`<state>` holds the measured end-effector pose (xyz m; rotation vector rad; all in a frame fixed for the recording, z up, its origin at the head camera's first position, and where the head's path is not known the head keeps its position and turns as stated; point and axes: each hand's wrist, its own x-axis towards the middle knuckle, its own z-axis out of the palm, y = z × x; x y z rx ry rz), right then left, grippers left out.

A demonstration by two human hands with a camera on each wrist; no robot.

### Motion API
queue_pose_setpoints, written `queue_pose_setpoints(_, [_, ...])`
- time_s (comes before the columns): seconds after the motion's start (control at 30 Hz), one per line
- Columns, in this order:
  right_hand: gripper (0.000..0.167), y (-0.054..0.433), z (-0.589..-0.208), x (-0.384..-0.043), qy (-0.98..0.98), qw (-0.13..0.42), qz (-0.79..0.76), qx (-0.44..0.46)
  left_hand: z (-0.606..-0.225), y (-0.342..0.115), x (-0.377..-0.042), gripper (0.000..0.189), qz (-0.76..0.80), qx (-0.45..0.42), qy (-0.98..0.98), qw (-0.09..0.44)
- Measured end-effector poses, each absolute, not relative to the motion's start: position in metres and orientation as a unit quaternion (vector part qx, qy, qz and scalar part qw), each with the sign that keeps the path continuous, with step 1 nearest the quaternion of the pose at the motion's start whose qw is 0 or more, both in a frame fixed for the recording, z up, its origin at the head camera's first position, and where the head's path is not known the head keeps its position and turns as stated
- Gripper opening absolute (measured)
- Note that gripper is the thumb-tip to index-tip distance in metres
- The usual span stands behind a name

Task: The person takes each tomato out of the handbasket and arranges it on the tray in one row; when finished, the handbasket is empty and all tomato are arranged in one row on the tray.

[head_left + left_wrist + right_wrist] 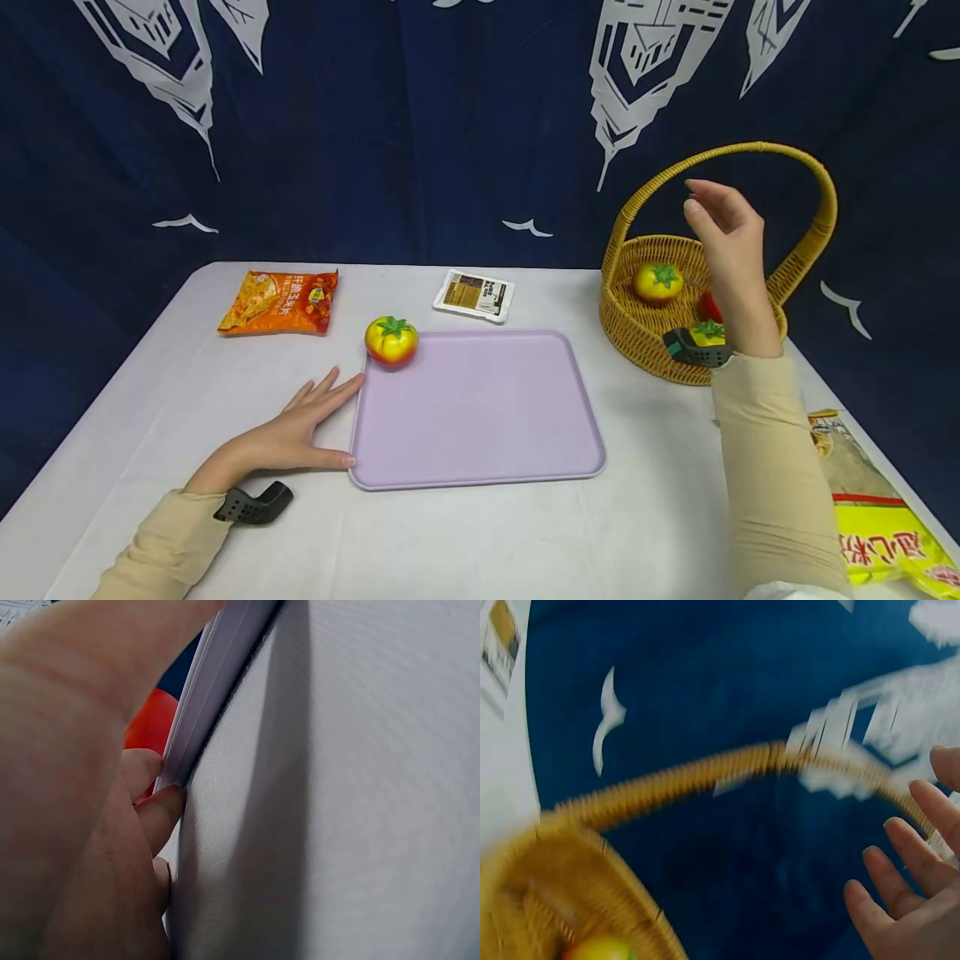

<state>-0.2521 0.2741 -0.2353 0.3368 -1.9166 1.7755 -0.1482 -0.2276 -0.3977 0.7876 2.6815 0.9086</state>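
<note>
Reaching around the basket [637,346] and its handle [759,147], apparently, we are touching the tray's [487,408] left edge with our spread left hand [300,429]; our right hand [731,233] is hovering empty, fingers loose. A tomato [392,342] is sitting at the tray's far-left corner; we're probably needing handle clearance next.

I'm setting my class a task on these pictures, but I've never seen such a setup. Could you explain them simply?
There is no robot: these are a person's left hand and right hand, both bare. The wide picture is taken from the head, looking forward and down; the two close ones are taken from the left and right wrists.

On the table lie a tray with a tomato at its far left corner, an orange bag, a packet and a yellow bag. A basket at the right holds more tomatoes.

Neither hand grips anything: the left touches the tray's left edge, and the right is raised at the basket, empty.
</note>
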Motion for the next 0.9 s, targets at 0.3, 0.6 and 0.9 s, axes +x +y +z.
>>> queue_pose_setpoints(0.3, [0.047, 0.325, -0.255, -0.305, -0.695, 0.112, 0.709, -0.034, -0.398, -0.229, -0.149, 0.104, 0.309, 0.266, 0.908, 0.101])
queue_pose_setpoints(0.6, [0.040, 0.352, -0.295, -0.321, -0.802, -0.029, 0.594, -0.056, -0.399, -0.227, -0.149, 0.104, 0.307, 0.269, 0.908, 0.099])
queue_pose_setpoints(0.9, [0.055, 0.350, -0.306, -0.332, -0.889, -0.119, 0.442, 0.021, -0.399, -0.228, -0.149, 0.105, 0.304, 0.265, 0.909, 0.105])
